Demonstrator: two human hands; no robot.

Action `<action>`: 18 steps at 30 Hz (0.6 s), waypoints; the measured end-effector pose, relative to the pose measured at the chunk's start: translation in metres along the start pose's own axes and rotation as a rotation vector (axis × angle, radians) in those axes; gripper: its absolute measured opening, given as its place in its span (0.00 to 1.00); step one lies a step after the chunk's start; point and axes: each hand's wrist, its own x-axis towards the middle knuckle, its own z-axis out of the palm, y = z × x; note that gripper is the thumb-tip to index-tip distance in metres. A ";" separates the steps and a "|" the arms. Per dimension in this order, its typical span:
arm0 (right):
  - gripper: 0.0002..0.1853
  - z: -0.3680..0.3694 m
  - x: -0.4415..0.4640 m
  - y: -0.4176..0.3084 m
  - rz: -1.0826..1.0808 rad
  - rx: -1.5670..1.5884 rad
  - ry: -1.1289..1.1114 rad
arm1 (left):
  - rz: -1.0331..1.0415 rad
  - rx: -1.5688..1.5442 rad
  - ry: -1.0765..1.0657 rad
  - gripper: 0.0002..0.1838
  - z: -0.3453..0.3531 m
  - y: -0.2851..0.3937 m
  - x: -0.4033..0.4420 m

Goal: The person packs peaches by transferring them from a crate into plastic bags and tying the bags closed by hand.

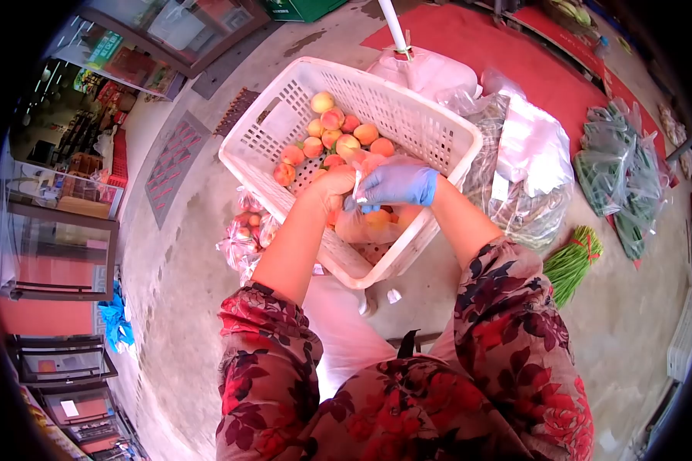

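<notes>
My left hand (332, 189) is bare and closed at the gathered top of a thin clear plastic bag (352, 229). Beside it, touching, my right hand (401, 186) wears a blue glove, its fingers pinched on the same gathered plastic. Orange-yellow fruit, looking like peaches, shows through the bag below both hands. The bag is inside a white perforated plastic crate (430, 115), where several loose peaches (332, 119) lie toward the far left. My hands and forearms hide part of the crate's near side.
Bags of reddish fruit (242, 238) sit left of the crate. To the right are a large clear bag of produce (523, 192), a bundle of green stalks (573, 265) and bagged greens (619, 169). A white pole (393, 24) rises behind. Glass doors (61, 253) stand at far left.
</notes>
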 end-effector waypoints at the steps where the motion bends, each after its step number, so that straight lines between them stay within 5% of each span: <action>1: 0.15 0.001 0.001 0.003 -0.011 -0.064 0.010 | 0.015 -0.038 0.099 0.17 0.008 -0.001 -0.002; 5: 0.17 -0.004 0.006 -0.012 0.306 -0.153 0.076 | -0.013 0.039 0.478 0.10 0.019 -0.001 -0.006; 10: 0.17 -0.020 0.046 0.035 0.472 -0.034 0.175 | -0.133 0.373 0.366 0.08 -0.048 -0.021 0.013; 14: 0.21 -0.042 0.076 0.056 0.499 0.025 0.232 | -0.123 0.330 0.223 0.05 -0.052 -0.007 0.004; 18: 0.19 -0.065 0.098 0.062 0.658 -0.482 0.059 | -0.069 0.297 0.177 0.03 -0.077 -0.014 0.016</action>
